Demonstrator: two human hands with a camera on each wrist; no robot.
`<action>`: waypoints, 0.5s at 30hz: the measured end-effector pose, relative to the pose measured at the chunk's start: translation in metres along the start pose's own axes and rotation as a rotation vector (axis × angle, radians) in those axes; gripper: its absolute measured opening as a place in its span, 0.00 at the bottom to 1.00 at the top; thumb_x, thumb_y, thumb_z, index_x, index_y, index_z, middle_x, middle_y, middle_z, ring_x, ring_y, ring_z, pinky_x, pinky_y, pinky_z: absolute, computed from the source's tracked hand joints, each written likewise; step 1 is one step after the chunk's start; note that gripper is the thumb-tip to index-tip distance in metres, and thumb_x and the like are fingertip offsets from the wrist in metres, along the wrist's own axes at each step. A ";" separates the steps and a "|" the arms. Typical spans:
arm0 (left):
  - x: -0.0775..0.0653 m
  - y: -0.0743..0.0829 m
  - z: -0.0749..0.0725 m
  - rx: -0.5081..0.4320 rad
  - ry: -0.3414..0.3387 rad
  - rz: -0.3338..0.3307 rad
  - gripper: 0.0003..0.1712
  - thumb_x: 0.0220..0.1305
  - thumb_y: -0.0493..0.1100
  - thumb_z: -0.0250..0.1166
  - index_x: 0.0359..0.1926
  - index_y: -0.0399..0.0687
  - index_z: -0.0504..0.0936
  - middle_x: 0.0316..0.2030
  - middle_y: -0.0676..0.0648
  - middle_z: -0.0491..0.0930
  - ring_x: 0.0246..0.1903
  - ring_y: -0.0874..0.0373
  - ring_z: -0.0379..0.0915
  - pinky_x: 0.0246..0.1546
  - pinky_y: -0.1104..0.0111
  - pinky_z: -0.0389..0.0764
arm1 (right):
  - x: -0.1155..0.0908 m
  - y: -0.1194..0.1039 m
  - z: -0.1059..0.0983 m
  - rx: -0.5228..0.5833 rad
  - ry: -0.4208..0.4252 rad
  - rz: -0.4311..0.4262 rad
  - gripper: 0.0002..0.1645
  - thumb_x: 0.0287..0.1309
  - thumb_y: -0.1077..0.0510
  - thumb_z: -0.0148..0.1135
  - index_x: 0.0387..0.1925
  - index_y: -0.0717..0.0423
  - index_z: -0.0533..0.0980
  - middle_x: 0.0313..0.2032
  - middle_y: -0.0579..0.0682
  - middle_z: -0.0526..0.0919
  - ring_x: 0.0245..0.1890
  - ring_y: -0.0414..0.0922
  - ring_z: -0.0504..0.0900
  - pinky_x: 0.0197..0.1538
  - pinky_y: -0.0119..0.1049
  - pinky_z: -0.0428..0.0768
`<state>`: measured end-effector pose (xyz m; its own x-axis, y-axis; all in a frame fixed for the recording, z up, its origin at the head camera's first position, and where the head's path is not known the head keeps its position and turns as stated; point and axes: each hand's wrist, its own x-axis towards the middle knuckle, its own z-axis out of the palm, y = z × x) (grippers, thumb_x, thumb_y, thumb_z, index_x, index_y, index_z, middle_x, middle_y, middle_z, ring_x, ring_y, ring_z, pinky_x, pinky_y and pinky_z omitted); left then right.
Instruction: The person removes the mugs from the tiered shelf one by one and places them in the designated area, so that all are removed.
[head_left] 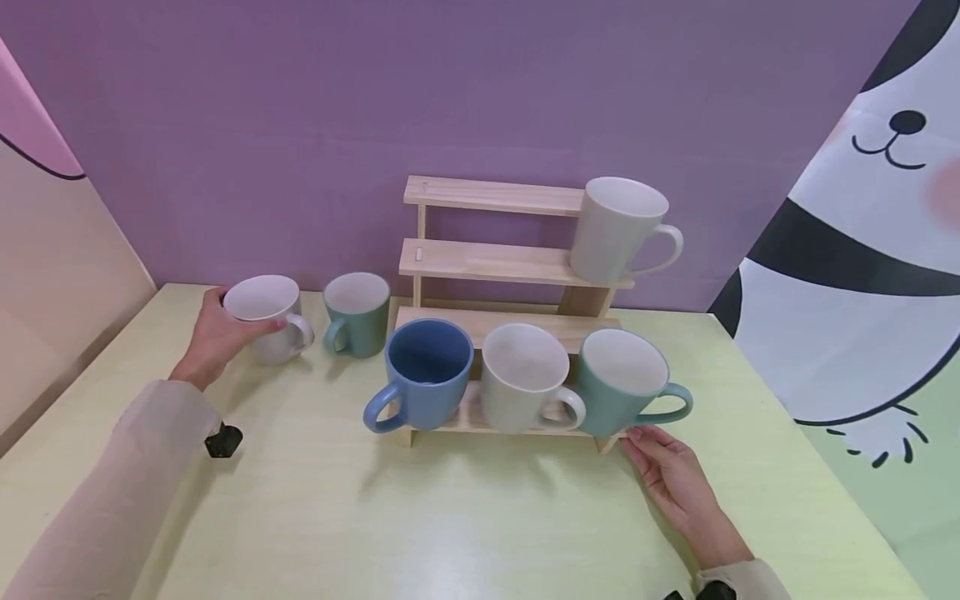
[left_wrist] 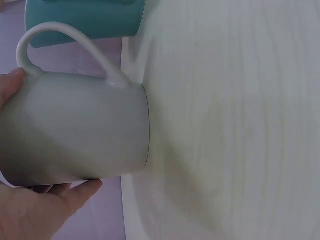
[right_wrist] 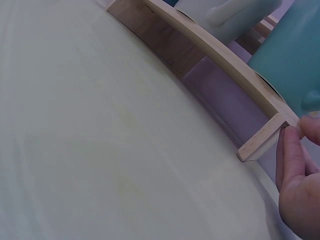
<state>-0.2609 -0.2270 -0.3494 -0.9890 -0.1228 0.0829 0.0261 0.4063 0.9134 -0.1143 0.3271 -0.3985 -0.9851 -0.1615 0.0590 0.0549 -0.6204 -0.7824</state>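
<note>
Purple wall point(head_left: 300, 125): behind everything; we see no writing on it.
Table point(head_left: 450, 533): pale, its near edge cut off.
Panda drawing point(head_left: 862, 350): at our right, its eyes out of frame.
Rack point(head_left: 495, 254): wooden, stepped like stairs, probably so each row shows above the one in front. Mugs hide much of its lower boards.
Right hand point(head_left: 675, 483): thumb and fingers pinch the rack's front right corner, perhaps to steady it.
Left hand point(head_left: 216, 342): grips the left white mug point(left_wrist: 85, 130) around its side, thumb near the handle, which stays clear. Some fingers are hidden behind it. The mug is at the table's far left; we cannot tell whether its base touches.
Tall white mug point(head_left: 617, 233): upright on the second shelf from the top, at the right, covering the top board's end.
Blue mug point(head_left: 431, 383), middle white mug point(head_left: 521, 387) and right green mug point(head_left: 618, 387): side by side on the lowest shelf, the blue handle turned left, the others right, maybe for easy grasping.
Left green mug point(head_left: 360, 329): on the table, between the gripped mug and the rack.
Black piece point(head_left: 223, 440): at the left cuff; we cannot make out what it is.
</note>
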 end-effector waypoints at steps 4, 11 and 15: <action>-0.001 0.000 -0.001 0.008 -0.037 -0.001 0.58 0.56 0.49 0.70 0.71 0.34 0.37 0.68 0.31 0.50 0.64 0.39 0.55 0.65 0.48 0.62 | 0.000 0.000 0.000 -0.007 -0.001 -0.007 0.21 0.67 0.74 0.42 0.41 0.62 0.82 0.41 0.52 0.86 0.45 0.41 0.85 0.52 0.29 0.78; -0.003 0.005 -0.004 0.053 -0.086 -0.029 0.59 0.58 0.53 0.67 0.71 0.35 0.34 0.68 0.28 0.48 0.65 0.36 0.53 0.65 0.46 0.60 | 0.000 0.001 0.001 -0.011 0.008 -0.012 0.20 0.66 0.75 0.43 0.41 0.62 0.82 0.40 0.51 0.85 0.44 0.41 0.85 0.52 0.30 0.78; -0.001 0.008 -0.006 0.085 -0.103 -0.033 0.60 0.58 0.55 0.67 0.71 0.35 0.33 0.68 0.27 0.46 0.65 0.33 0.51 0.64 0.43 0.60 | -0.001 0.000 0.002 -0.014 0.007 -0.012 0.20 0.67 0.74 0.43 0.41 0.61 0.82 0.40 0.51 0.86 0.45 0.41 0.85 0.52 0.30 0.78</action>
<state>-0.2591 -0.2292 -0.3396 -0.9989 -0.0454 0.0074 -0.0153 0.4791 0.8776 -0.1132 0.3259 -0.3972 -0.9868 -0.1485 0.0638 0.0409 -0.6111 -0.7905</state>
